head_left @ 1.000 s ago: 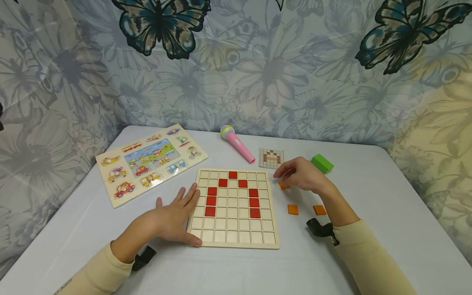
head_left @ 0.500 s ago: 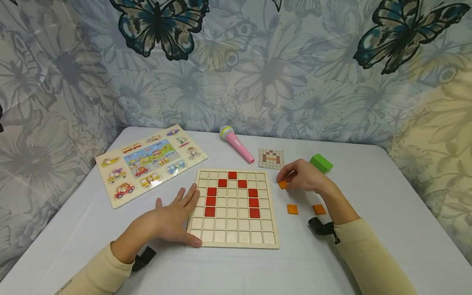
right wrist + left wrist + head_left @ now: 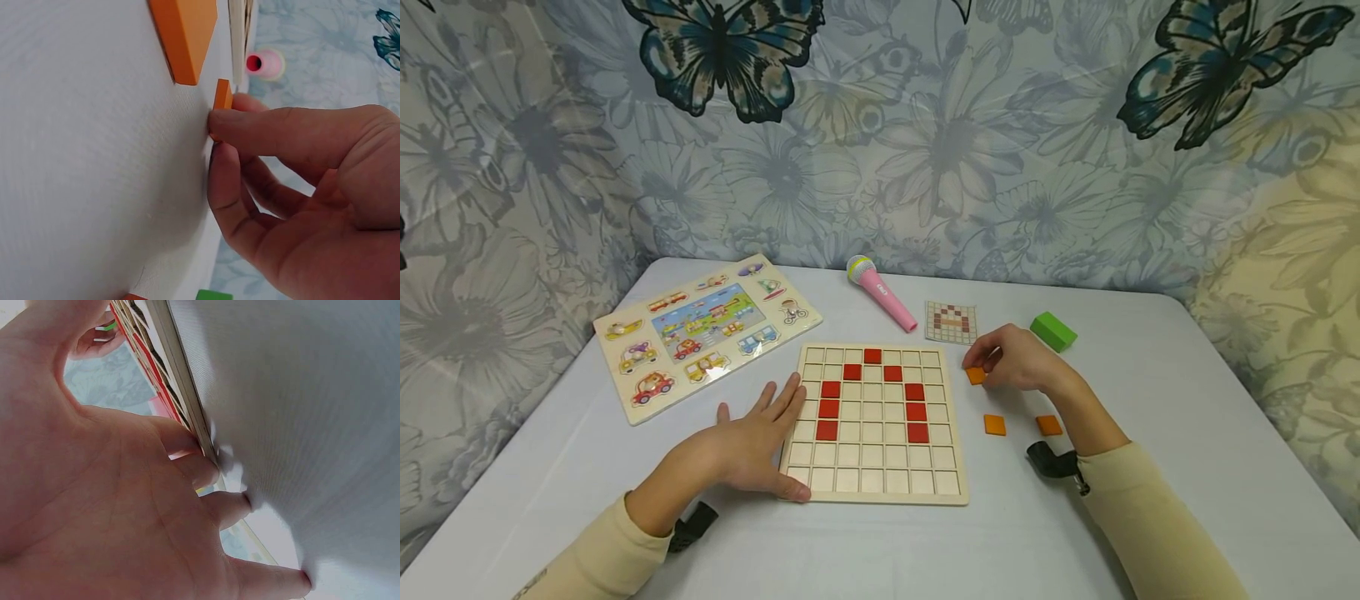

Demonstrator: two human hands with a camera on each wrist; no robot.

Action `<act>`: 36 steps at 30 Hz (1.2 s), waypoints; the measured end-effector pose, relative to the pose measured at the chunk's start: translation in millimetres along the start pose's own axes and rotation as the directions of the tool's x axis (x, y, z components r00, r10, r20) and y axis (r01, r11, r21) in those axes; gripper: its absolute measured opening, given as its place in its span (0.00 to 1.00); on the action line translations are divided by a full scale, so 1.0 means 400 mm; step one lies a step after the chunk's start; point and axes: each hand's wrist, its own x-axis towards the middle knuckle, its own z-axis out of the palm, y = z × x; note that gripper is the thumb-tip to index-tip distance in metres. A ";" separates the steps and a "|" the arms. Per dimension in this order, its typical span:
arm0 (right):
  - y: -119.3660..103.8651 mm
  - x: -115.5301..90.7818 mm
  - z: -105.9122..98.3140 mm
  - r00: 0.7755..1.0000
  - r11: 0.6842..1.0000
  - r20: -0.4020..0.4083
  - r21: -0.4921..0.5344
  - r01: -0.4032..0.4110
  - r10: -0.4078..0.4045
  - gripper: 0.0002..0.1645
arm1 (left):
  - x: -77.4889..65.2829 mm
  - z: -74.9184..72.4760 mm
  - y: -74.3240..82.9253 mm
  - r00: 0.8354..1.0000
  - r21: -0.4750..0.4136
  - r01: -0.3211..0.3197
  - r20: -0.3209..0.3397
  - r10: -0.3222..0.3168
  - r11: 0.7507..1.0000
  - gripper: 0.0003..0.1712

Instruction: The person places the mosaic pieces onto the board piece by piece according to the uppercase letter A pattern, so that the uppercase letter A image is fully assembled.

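A wooden grid board (image 3: 872, 498) lies flat in the head view, with several red square tiles (image 3: 829, 408) set in its cells in an arch shape. My left hand (image 3: 748, 450) rests at the board's left edge with its fingers spread; the left wrist view shows fingertips down on the white cloth and against the board's side. Right of the board, my right hand (image 3: 1018, 358) pinches a small orange square tile (image 3: 222, 94) between thumb and fingers, close to the tabletop. Two more orange tiles (image 3: 995, 425) lie nearer, to the right of the board.
Behind the board are a small pattern card (image 3: 951, 322) and a pink toy microphone (image 3: 887, 300). A green block (image 3: 1054, 332) sits just beyond my right hand. To the left lies a vehicle picture puzzle (image 3: 707, 333). A patterned curtain (image 3: 910, 167) rises at the table's back.
My right hand has come down slightly, its fingers now at the far orange tile, which shows more fully. The left hand and the board stay where they were.
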 end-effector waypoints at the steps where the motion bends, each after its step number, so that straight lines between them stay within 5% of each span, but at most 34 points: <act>1: 0.000 -0.001 0.000 1.000 1.000 0.000 -0.001 0.001 -0.001 0.19 | 0.000 0.000 0.000 1.000 0.000 0.000 0.000 0.000 1.000 0.81; 36: -0.048 -0.022 0.015 0.999 0.996 -0.035 0.086 0.001 0.002 0.18 | 0.001 0.000 0.000 1.000 0.004 -0.002 0.004 0.002 1.000 0.80</act>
